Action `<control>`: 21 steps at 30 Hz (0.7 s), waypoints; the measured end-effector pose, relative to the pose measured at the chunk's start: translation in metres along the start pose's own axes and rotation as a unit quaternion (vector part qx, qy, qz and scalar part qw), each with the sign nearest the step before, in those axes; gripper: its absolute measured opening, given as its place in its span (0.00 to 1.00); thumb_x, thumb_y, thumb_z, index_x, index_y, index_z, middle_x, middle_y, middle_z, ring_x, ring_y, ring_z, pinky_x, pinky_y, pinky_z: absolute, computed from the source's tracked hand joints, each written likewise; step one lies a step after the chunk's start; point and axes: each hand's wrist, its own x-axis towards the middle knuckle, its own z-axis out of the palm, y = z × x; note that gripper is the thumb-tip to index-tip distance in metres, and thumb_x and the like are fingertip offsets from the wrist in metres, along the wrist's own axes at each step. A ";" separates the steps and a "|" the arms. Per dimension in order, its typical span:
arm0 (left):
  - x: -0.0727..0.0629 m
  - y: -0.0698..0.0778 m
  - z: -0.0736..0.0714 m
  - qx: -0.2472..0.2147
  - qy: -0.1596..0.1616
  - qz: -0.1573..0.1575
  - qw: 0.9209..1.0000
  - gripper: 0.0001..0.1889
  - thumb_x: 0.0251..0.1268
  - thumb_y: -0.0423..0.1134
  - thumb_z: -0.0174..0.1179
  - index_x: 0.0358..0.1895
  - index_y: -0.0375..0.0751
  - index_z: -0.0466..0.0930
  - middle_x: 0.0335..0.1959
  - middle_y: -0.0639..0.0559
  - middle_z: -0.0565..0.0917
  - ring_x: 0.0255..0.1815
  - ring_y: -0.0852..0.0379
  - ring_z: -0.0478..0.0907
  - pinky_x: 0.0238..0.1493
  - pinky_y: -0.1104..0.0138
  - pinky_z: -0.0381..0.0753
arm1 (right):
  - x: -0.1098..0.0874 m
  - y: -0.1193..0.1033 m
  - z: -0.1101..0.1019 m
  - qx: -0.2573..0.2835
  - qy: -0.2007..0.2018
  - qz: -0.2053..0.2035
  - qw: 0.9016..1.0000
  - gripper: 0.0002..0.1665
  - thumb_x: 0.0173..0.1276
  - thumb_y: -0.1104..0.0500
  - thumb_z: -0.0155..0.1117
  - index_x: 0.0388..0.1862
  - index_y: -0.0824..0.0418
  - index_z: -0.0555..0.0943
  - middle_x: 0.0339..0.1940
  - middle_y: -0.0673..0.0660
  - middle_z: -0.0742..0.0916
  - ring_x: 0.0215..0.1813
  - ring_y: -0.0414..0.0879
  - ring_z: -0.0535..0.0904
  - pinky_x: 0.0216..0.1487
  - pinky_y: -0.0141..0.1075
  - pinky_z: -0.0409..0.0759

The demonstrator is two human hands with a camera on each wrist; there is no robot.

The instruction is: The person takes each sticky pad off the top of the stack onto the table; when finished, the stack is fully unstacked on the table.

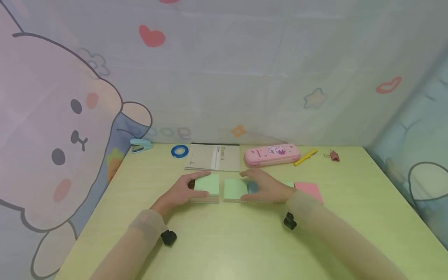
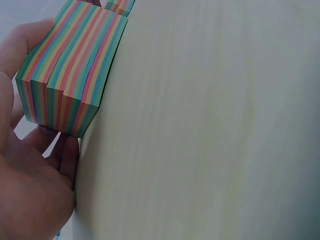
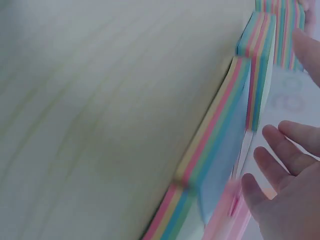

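Note:
My left hand (image 1: 179,191) holds the left side of a stack of sticky note pads (image 1: 207,185), green on top, thumb along the near side and fingers toward the far side. Striped edges of several pads show on the stack (image 2: 70,65) in the left wrist view. To its right, a lower green sticky note pad (image 1: 233,189) begins a row with a blue pad (image 1: 252,187) and a pink pad (image 1: 309,190). Over this row hovers my right hand (image 1: 267,187), fingers spread around the lower green pad's right part; it partly hides the row.
Along the back lie a light blue stapler (image 1: 141,145), blue tape roll (image 1: 179,151), notebook (image 1: 212,157), pink pencil case (image 1: 272,154), yellow pen (image 1: 305,157) and binder clip (image 1: 334,156). A printed cloth (image 1: 224,77) hangs behind the table.

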 end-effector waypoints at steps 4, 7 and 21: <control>-0.001 0.002 0.000 -0.006 0.001 0.001 1.000 0.39 0.65 0.37 0.75 0.79 0.48 0.70 0.57 0.46 0.85 0.51 0.52 0.81 0.53 0.65 0.82 | 0.011 -0.005 0.010 -0.008 -0.014 0.001 1.000 0.53 0.63 0.42 0.80 0.77 0.67 0.69 0.75 0.61 0.77 0.76 0.56 0.70 0.79 0.52 0.64; -0.001 0.002 0.000 -0.009 0.000 0.001 1.000 0.39 0.65 0.36 0.75 0.79 0.46 0.70 0.56 0.45 0.85 0.50 0.52 0.81 0.52 0.66 0.82 | 0.016 -0.004 0.018 -0.021 -0.021 0.009 1.000 0.54 0.62 0.41 0.80 0.77 0.68 0.69 0.73 0.61 0.78 0.72 0.54 0.72 0.77 0.50 0.67; 0.000 0.004 0.001 0.003 0.010 -0.010 1.000 0.38 0.65 0.36 0.75 0.78 0.49 0.71 0.58 0.45 0.84 0.52 0.51 0.81 0.54 0.65 0.82 | 0.026 -0.007 0.029 -0.041 -0.004 0.018 0.999 0.56 0.59 0.44 0.83 0.79 0.66 0.68 0.75 0.61 0.77 0.76 0.55 0.71 0.79 0.48 0.66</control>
